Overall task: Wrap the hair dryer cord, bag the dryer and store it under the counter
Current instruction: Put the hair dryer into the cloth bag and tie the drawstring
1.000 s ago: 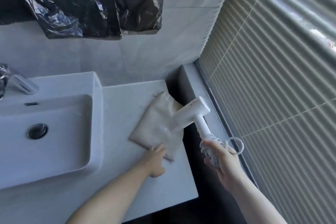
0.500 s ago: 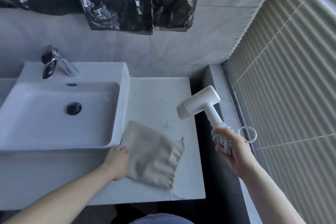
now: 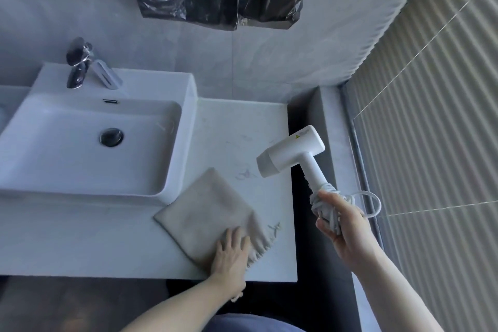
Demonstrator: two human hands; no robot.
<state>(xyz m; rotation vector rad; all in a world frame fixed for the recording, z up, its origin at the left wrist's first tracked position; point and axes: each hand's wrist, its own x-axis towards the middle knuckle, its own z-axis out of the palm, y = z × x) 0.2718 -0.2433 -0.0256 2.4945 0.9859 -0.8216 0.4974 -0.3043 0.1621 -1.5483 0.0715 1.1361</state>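
1. A yellow warning triangle sits on the hair dryer (image 3: 291,155) barrel, up from where the right hand (image 3: 341,219) grips the handle.
2. Grey print beside the triangle is too small to read.

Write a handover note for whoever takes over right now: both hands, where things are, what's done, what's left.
Right hand: closed on the white plastic hair dryer at its handle, white cord bundled in the grip, one loop sticking out.
Left hand: flat on the beige fabric drawstring bag, near its gathered mouth, on the pale counter beside the white sink.
Done: cord wrapped.
Left: open bag, insert dryer, store under counter.
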